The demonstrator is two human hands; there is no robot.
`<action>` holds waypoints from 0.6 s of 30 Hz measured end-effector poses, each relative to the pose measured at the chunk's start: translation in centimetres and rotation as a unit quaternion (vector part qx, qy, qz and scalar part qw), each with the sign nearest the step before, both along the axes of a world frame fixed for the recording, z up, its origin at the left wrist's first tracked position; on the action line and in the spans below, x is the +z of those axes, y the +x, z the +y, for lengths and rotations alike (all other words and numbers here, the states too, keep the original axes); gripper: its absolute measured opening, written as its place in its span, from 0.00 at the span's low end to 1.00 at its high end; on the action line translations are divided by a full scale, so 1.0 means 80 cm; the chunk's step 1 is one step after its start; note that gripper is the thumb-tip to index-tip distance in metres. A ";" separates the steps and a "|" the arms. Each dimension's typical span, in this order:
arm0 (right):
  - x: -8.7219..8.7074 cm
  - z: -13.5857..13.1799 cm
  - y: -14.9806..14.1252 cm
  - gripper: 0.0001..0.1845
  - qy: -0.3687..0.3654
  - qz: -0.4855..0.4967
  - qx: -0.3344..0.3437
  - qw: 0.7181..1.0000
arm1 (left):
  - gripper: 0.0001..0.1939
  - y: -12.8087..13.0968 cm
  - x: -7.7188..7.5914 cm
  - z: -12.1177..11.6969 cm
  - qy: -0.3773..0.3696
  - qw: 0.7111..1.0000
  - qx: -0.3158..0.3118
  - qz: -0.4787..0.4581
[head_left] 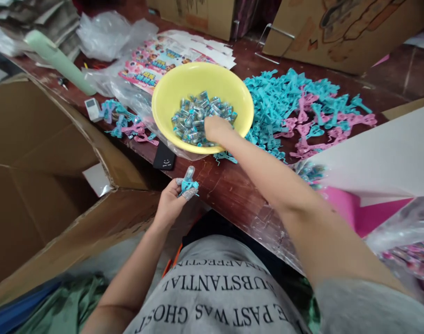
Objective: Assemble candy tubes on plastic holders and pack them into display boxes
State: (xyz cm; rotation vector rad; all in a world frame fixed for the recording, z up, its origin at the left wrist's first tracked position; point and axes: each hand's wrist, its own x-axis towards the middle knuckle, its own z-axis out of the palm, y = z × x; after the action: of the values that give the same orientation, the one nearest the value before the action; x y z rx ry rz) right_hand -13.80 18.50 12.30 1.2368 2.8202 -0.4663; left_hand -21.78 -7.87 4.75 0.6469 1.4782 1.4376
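Observation:
My left hand (173, 197) is closed on a blue plastic toy part (188, 185) with a small clear capsule (190, 173) standing up from it. Silvery wraps cover the thumb and a fingertip of that hand, which hovers off the table's front edge. Inside a yellow bowl (244, 111), my right hand (217, 130) reaches down into a heap of small clear capsules with blue bits (194, 118). Its fingers curl downward, and whatever they pinch, if anything, is hidden. To the bowl's right lies a big pile of blue plastic parts (274, 99) with pink ones (304, 106) among them.
Left of the bowl are a small pile of blue and pink parts (119, 118), a black card-like item (164, 157), a white device (92, 109) and a green bottle (58, 60). Printed sheets (156, 60) lie behind. An open carton (34, 153) stands left; a white box (389, 148), right.

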 end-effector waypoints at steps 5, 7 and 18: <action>0.042 -0.081 0.104 0.18 -0.016 0.171 0.078 0.982 | 0.28 -0.005 0.007 0.000 -0.071 0.992 -0.032 -0.095; 0.044 -0.119 0.149 0.13 -0.079 0.222 0.104 0.966 | 0.27 0.003 0.014 0.009 -0.065 0.988 -0.066 -0.119; 0.009 -0.190 0.238 0.14 -0.157 0.326 -0.017 0.932 | 0.17 0.063 0.042 0.041 0.055 0.977 -0.199 0.049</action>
State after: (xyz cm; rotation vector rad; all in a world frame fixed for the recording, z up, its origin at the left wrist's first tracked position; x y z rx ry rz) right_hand 5.25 3.29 13.01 1.2310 3.0130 -1.5171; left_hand -16.70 -4.60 8.13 1.0312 1.2584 1.1933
